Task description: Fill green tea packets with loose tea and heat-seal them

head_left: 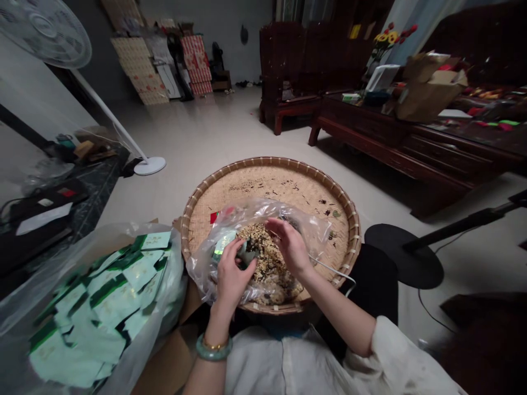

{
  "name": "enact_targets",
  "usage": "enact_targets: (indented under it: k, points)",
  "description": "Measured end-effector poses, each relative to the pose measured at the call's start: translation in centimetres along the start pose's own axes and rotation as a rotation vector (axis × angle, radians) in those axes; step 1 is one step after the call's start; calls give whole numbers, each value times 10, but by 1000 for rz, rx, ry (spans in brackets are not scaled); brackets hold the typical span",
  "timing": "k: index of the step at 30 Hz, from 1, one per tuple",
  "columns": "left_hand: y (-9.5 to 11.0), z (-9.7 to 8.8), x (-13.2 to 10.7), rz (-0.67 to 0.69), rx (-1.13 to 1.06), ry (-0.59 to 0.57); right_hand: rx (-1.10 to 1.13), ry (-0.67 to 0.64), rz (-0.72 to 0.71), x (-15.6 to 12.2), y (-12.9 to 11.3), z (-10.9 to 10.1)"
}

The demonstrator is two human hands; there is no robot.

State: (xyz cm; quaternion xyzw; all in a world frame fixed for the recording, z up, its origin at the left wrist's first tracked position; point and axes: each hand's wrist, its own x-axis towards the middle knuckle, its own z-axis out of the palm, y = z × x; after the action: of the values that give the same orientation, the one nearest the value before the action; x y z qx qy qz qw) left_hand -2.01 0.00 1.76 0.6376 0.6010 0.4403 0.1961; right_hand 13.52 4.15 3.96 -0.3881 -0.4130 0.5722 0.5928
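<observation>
A round woven bamboo tray (329, 189) rests on my lap. In it lies a clear plastic bag (307, 227) holding a heap of brown dried bits (267, 258). My left hand (230, 277), with a green bangle at the wrist, is closed on a small green packet (247, 253) at the bag's mouth. My right hand (291, 244) reaches into the bag above the heap, its fingers curled together in a pinch; what they hold is too small to see.
A big clear bag of several green-and-white packets (107, 299) stands in a cardboard box at my left. A white standing fan (150, 164) is at the far left. Dark wooden furniture (370, 131) piled with boxes lines the right. A black fan base (401, 255) sits on the floor.
</observation>
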Motion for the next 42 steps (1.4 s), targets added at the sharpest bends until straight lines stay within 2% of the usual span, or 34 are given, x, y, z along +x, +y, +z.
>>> enact_targets:
  k: [2,5,7,9,11,13,15,19,24,28,31,34,37,42]
  points:
    - [-2,-3,-1,11,-21,12,-327,-69,-34,4,7,-15]
    - [-3,-6,-3,33,-37,28,-890,-254,-125,10,15,-35]
    - [-4,-8,-5,35,-31,33,-1178,-369,-132,12,15,-44]
    - [-5,-9,-5,24,-22,32,-1361,-479,-96,14,13,-47]
    - [-5,-9,-5,9,-16,32,-1438,-580,-63,16,11,-44]
    - [-5,-9,-4,8,-15,26,-1447,-642,-60,16,12,-38]
    - [-4,-8,-4,16,-18,22,-1438,-651,-70,17,16,-31]
    - [-3,-8,-4,11,-23,11,-1380,-623,-70,19,26,-22]
    - [-2,-10,-6,-17,-27,-13,-1292,-509,-26,24,30,-30]
    - [-2,-8,-5,3,-21,-20,-1100,-341,20,23,17,-38]
    - [-2,-5,-4,21,-12,-38,-925,-276,-14,18,-5,-29]
    - [-1,-4,-3,24,-7,-40,-774,-316,-86,11,-29,-10]
    - [0,-4,-3,31,-8,-32,-678,-383,-119,4,-43,5]
    - [1,-6,-4,35,-13,-29,-681,-320,-143,5,-37,4]
